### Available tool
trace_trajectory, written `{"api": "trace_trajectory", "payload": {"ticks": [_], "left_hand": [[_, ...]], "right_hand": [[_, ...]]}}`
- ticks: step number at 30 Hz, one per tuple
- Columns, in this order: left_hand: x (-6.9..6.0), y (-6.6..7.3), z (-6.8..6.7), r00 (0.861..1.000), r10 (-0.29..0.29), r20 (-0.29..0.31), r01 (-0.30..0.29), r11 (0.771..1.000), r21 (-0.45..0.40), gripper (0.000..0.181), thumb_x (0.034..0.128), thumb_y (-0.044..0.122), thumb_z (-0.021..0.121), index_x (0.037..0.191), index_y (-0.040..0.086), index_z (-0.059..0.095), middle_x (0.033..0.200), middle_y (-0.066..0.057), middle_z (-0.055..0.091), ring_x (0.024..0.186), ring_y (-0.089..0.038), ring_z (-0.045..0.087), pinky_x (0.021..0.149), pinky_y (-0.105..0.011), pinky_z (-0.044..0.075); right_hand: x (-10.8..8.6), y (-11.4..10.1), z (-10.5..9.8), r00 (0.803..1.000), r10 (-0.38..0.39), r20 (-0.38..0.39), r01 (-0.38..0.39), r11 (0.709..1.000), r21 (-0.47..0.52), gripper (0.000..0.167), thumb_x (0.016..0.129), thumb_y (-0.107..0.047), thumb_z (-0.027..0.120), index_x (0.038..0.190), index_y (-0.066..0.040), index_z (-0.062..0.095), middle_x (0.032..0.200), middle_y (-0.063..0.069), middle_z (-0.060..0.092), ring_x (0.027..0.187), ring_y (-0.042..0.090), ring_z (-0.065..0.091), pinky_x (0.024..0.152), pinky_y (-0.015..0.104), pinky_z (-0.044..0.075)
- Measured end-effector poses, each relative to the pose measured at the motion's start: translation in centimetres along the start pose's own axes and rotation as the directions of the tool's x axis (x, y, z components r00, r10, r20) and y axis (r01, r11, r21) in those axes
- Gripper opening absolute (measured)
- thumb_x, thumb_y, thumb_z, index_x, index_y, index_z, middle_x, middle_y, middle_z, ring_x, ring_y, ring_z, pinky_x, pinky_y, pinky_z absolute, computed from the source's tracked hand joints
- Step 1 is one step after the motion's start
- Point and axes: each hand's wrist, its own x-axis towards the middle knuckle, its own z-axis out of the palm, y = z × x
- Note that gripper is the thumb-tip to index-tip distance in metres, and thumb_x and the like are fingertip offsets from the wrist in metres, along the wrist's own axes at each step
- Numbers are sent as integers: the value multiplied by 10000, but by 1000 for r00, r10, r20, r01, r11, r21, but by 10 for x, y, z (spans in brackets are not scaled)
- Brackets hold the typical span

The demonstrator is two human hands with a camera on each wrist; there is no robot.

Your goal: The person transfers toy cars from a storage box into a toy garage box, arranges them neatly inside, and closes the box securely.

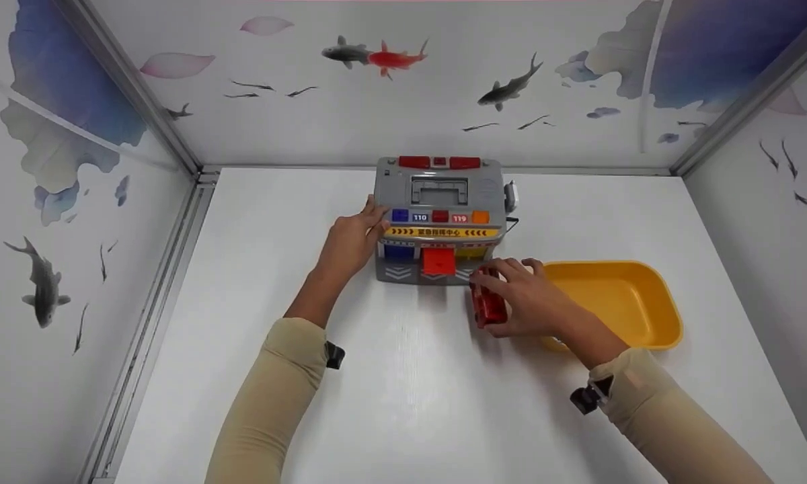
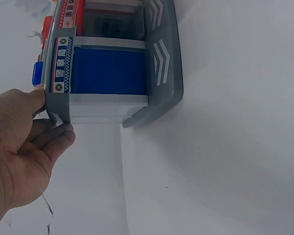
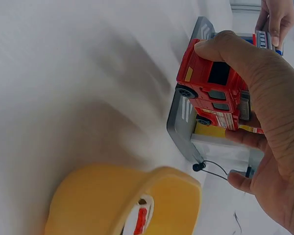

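Observation:
A grey toy emergency-station garage (image 1: 393,185) stands upright near the back of the table. My left hand (image 1: 353,242) holds its left side edge, with the thumb on the front and fingers behind. In the left wrist view, its blue door (image 2: 108,71) is down. A red flap (image 1: 438,261) juts out from the middle bay. My right hand (image 1: 531,296) grips a red toy fire truck (image 3: 210,83) between thumb and fingers, just in front of the garage's right corner. The truck's wheels show in the right wrist view; part of its body is hidden by the hand.
To the right sits a yellow tub (image 1: 672,302), partly behind my right forearm. A white and red object (image 3: 139,218) lies inside it. A black cord (image 3: 215,171) comes off the garage's right side. Printed panels (image 1: 437,121) wall in the table.

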Motion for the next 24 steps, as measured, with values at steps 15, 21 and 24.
{"api": "trace_trajectory", "payload": {"ticks": [15,21,24], "left_hand": [[-1,-1,0,1000,-4,4,4,999,-37,503,1159,400,580,1630,222,562,1771,-67,361,1589,-303,495,1299,-464,448],[-1,-1,0,1000,16,-5,-16,1000,-20,495,1157,393,584,1617,209,584,1756,-81,382,1571,-318,514,1291,-479,459],[-1,-1,-1,1000,24,-8,-25,1000,-13,485,1158,384,583,1609,207,594,1748,-84,391,1565,-325,521,1293,-487,456]], "right_hand": [[25,-18,23,1000,-11,29,10,999,46,900,858,-518,938,1632,-283,543,1669,90,483,1558,361,423,1247,770,380],[32,-27,32,999,-6,41,3,997,76,882,877,-560,914,1630,-288,543,1675,91,481,1531,370,436,1247,785,369],[37,-31,36,999,-2,45,-2,996,91,877,883,-568,908,1630,-297,537,1707,87,455,1544,360,423,1251,795,357]]}}
